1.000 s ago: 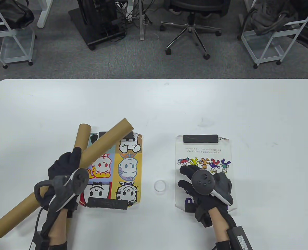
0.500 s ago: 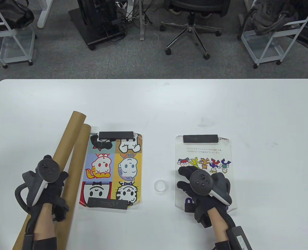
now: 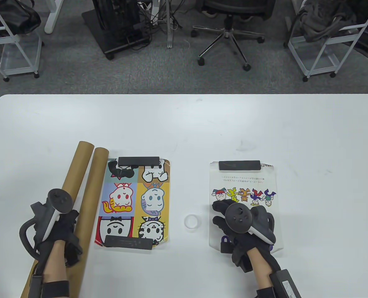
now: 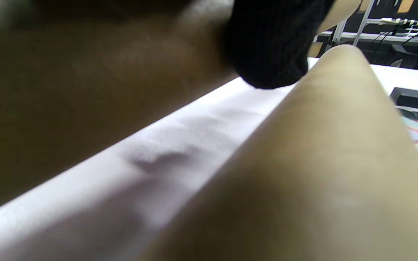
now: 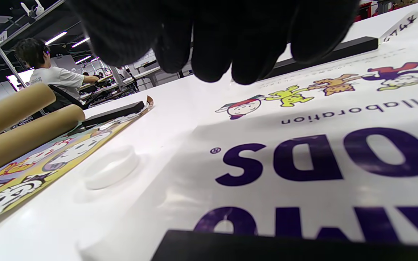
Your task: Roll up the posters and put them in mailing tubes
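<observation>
The white table (image 3: 184, 124) carried everything in its near half. Two cardboard tubes lay side by side at the near left, parallel and slanting away from you: the outer tube (image 3: 73, 169) and the inner tube (image 3: 94, 183), with a strip of table showing between them in the left wrist view. Just right of them the bright cartoon poster (image 3: 134, 201) lay flat, a black bar (image 3: 138, 161) on its far edge and another (image 3: 128, 242) on its near edge. Well to the right the white poster (image 3: 244, 183) lay flat too, a bar (image 3: 239, 165) on its far edge.

Your left hand (image 3: 58, 225) lay over the outer tube, knuckles up — whether its fingers gripped the tube I cannot tell. Your right hand (image 3: 243, 222) rested palm down on the white poster's near half, fingers (image 5: 212, 54) slack and holding nothing.

Between the posters sat a small white ring (image 3: 191, 222).
</observation>
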`<state>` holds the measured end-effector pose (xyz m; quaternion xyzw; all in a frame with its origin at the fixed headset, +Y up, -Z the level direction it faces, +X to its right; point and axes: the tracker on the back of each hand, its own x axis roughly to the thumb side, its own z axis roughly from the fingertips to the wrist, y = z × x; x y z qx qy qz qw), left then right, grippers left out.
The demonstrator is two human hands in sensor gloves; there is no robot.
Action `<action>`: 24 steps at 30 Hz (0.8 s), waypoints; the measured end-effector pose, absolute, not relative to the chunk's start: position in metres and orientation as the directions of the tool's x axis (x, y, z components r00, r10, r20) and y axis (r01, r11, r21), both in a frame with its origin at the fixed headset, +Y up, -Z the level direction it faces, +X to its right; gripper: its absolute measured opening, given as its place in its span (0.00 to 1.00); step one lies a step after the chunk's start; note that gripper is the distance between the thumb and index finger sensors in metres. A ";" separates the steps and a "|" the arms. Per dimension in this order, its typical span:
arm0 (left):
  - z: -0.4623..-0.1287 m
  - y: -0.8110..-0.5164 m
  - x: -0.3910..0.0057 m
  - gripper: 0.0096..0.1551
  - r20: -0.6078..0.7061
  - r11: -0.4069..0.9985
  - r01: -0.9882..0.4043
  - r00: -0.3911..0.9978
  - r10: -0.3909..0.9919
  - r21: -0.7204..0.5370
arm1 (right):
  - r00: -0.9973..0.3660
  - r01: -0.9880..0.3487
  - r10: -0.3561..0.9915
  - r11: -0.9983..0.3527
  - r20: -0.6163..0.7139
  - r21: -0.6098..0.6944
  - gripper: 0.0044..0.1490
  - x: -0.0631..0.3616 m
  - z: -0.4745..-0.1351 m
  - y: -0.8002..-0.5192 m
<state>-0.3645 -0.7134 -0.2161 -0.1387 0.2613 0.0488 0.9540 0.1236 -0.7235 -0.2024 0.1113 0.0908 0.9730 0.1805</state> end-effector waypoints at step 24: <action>-0.215 -0.720 -0.370 0.49 -0.536 0.927 -0.250 0.842 0.066 -0.279 | -0.913 -0.325 0.365 -0.920 0.180 0.221 0.35 0.123 -0.203 -0.723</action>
